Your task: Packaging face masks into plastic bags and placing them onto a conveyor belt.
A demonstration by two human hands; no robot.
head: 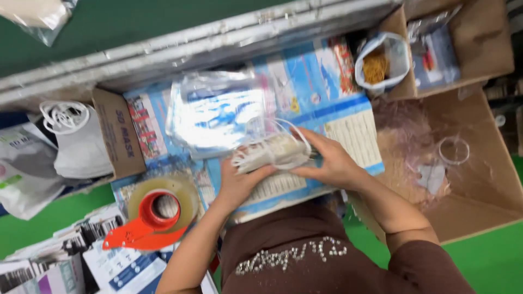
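Both sets of fingers are closed around a small stack of white face masks (pixel 272 151) with loose ear loops: the left hand (pixel 239 182) grips the stack from its near left end, and the right hand (pixel 329 160) clamps it from the right side, fingers curled over the top. The stack sits just above the bench (pixel 348 128), which is covered with blue printed sheets. Just beyond the stack lies a pile of clear plastic bags (pixel 218 111) with blue print. To the left of the left hand stands a tape dispenser (pixel 155 215) with an orange handle and a roll of clear tape. Farther left an open cardboard box (pixel 117 133) holds more white masks (pixel 79 141). To the right, a small bag of rubber bands (pixel 378 62) sits by another box, and a large open carton (pixel 479 174) lined with plastic stands beside the bench
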